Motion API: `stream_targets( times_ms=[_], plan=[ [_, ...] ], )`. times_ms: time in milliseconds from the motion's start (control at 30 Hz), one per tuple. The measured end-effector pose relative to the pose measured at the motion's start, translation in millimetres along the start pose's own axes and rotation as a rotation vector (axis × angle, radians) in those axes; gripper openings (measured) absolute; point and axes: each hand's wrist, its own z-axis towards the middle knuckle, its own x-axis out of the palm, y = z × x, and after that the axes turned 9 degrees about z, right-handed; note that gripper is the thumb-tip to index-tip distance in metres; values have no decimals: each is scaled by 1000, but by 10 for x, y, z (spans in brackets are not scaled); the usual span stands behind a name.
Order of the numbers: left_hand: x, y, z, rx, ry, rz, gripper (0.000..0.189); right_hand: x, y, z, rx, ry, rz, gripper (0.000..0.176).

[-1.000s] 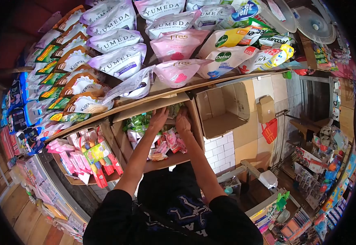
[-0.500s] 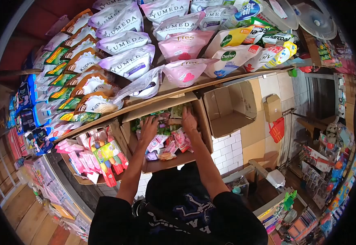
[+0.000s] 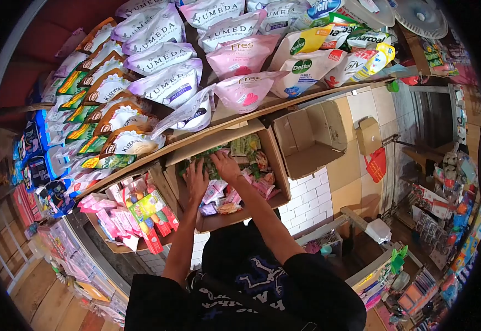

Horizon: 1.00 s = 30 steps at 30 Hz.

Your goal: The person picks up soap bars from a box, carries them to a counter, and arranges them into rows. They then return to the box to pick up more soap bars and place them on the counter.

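Both my hands reach into an open cardboard box [image 3: 240, 218] filled with small green, pink and purple packets. My left hand [image 3: 197, 179] lies over the left part of the box, fingers spread on green packets. Beside it, near the box's middle, my right hand [image 3: 225, 167] touches green packets with its fingertips; whether it grips one cannot be made out. Larger green packets [image 3: 246, 146] show at the back right of the box, and pink packets [image 3: 262, 185] lie at the front right.
Above the box runs a shelf edge [image 3: 240, 119] with rows of pouches [image 3: 246, 91]. An open cardboard box [image 3: 309, 135] stands to the right. Another box, with pink packs [image 3: 116, 220] and a colourful pack [image 3: 148, 208], sits to the left.
My right hand has moved left from the box's right side to near my left hand, uncovering the green packets at the back right. The view has shifted slightly.
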Motion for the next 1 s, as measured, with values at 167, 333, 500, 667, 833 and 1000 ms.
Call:
stream_targets(
  times_ms=[167,333,500,667,833,1000],
  plan=[
    [50,-19,-34,30,47,20,51,-250,-34,-15,46,-111,131,31],
    [-53,-101,-25,6,54,24,51,-235,-434,-122,218,-117,-79,31],
    [-105,-122,-34,9,48,8,49,-149,-685,-239,188,-29,-281,37],
    [-191,-166,-40,32,12,-18,43,-127,-741,-201,130,75,-374,31],
    [-177,-251,-17,78,-41,-153,34,-232,-699,-179,186,106,-332,20],
    [-197,-476,102,90,-50,-316,31,-466,-650,-227,114,-171,-24,17]
  ],
)
